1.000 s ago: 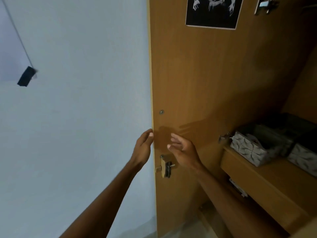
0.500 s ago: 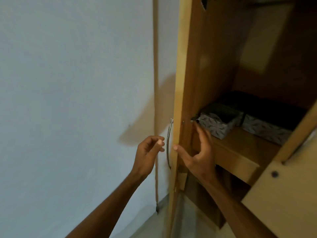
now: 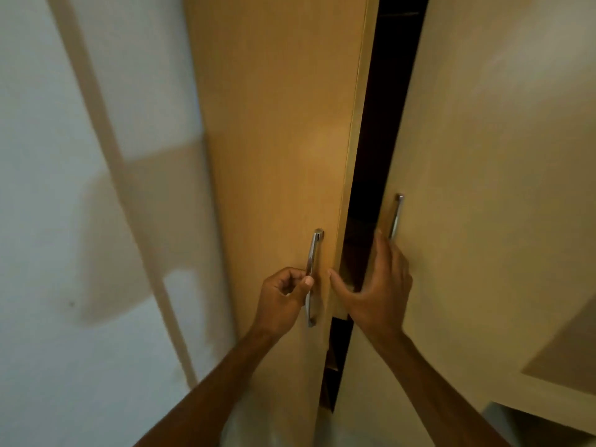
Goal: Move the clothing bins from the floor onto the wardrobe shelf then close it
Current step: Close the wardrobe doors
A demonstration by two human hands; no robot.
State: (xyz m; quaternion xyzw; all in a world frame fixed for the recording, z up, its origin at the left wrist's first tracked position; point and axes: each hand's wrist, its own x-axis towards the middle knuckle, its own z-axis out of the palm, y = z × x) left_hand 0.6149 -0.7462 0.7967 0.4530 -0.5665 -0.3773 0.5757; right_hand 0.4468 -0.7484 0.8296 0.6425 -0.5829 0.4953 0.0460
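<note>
The wardrobe's left door (image 3: 277, 150) stands nearly closed, with a narrow dark gap (image 3: 371, 175) between it and the pale right door (image 3: 490, 195). My left hand (image 3: 283, 300) curls around the left door's metal bar handle (image 3: 313, 275). My right hand (image 3: 375, 285) is spread with fingers apart, its palm against the edge of the right door, just below that door's handle (image 3: 396, 216), thumb reaching across the gap. The clothing bins are hidden behind the doors.
A white wall (image 3: 64, 221) with shadows runs along the left of the wardrobe. A light floor patch (image 3: 529, 424) shows at the lower right.
The left door has swung from wide open to nearly closed. My left hand has taken its handle, and my right hand has moved from the door's edge onto the right door. The bins went out of sight.
</note>
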